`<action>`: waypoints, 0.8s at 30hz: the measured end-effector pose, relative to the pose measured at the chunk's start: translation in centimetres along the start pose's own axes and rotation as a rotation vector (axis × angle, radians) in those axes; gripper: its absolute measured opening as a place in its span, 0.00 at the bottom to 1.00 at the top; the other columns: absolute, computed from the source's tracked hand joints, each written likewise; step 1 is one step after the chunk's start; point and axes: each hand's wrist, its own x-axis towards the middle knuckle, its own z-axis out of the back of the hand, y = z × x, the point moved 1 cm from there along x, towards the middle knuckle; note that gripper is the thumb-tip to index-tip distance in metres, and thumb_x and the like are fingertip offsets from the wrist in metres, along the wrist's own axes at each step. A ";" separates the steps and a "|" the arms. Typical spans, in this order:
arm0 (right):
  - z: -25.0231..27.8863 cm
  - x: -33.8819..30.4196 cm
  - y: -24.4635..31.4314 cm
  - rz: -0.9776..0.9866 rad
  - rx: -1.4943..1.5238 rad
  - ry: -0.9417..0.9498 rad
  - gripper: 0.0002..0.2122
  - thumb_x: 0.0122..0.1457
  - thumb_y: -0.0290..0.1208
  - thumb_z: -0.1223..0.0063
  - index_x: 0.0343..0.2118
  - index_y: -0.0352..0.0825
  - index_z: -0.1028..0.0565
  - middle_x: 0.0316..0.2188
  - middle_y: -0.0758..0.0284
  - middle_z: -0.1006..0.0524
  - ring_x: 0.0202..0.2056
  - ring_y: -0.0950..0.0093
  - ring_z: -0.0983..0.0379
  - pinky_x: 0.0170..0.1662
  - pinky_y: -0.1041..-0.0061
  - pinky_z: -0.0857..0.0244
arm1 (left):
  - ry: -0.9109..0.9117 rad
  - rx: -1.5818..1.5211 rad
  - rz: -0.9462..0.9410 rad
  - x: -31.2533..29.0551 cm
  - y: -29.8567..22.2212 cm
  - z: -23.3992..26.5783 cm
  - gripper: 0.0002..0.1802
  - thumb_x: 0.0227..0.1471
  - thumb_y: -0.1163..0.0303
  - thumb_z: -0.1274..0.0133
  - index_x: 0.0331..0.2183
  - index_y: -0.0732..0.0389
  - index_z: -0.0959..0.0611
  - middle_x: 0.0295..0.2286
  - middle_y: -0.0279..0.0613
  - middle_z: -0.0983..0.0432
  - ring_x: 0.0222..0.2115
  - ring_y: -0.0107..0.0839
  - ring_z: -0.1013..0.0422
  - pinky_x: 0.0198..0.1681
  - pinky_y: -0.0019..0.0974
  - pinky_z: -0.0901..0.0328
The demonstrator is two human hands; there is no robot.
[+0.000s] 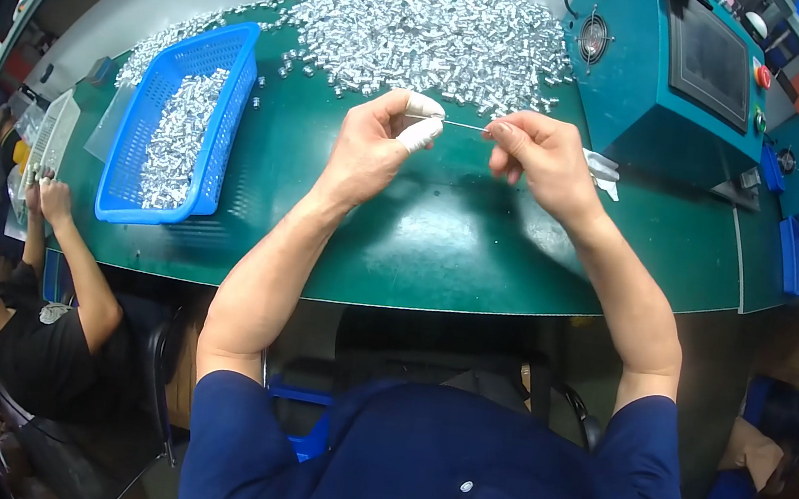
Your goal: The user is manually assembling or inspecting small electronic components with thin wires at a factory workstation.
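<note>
My left hand (380, 142), with white covers on the thumb and forefinger, pinches one end of a thin, pale, rod-like piece (464, 125). At its other end my right hand (539, 159) closes thumb and forefinger on it. The piece runs level between the two hands, above the green tabletop (397, 269); its exact kind is too small to make out. Just beyond the hands lies a wide heap of small, shiny silver metal parts (437, 37). More of these parts (180, 135) fill the bottom of a blue plastic basket (229, 141) to the left of my left hand.
A teal machine (633, 88) with a dark screen and red button stands at the right. White crumpled material (603, 173) lies by its base. A co-worker (48, 314) sits at the far left beside a pale tray (53, 138). Another blue bin (794, 256) is at the far right.
</note>
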 end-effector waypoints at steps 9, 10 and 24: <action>-1.1 -1.0 -0.5 0.046 -0.013 -0.068 0.11 0.66 0.32 0.47 0.42 0.28 0.22 0.23 0.67 0.21 0.26 0.82 0.27 0.28 0.82 0.34 | 0.009 -0.036 0.058 0.2 0.3 0.2 0.09 0.55 0.72 0.40 0.39 0.64 0.18 0.30 0.32 0.22 0.31 0.18 0.28 0.36 0.25 0.34; -1.0 -1.1 -0.9 -0.144 0.158 -0.026 0.12 0.65 0.34 0.46 0.40 0.29 0.21 0.23 0.66 0.21 0.26 0.82 0.26 0.27 0.83 0.34 | 0.023 0.015 0.035 0.1 0.2 0.1 0.09 0.55 0.73 0.40 0.39 0.64 0.18 0.31 0.33 0.22 0.32 0.20 0.28 0.37 0.26 0.33; 0.1 -1.4 -3.5 -0.325 0.388 0.052 0.09 0.64 0.33 0.45 0.38 0.31 0.22 0.22 0.71 0.23 0.22 0.81 0.29 0.25 0.83 0.37 | 0.017 0.017 0.055 0.1 0.6 -0.2 0.08 0.54 0.73 0.40 0.38 0.64 0.18 0.32 0.34 0.22 0.32 0.21 0.27 0.38 0.27 0.32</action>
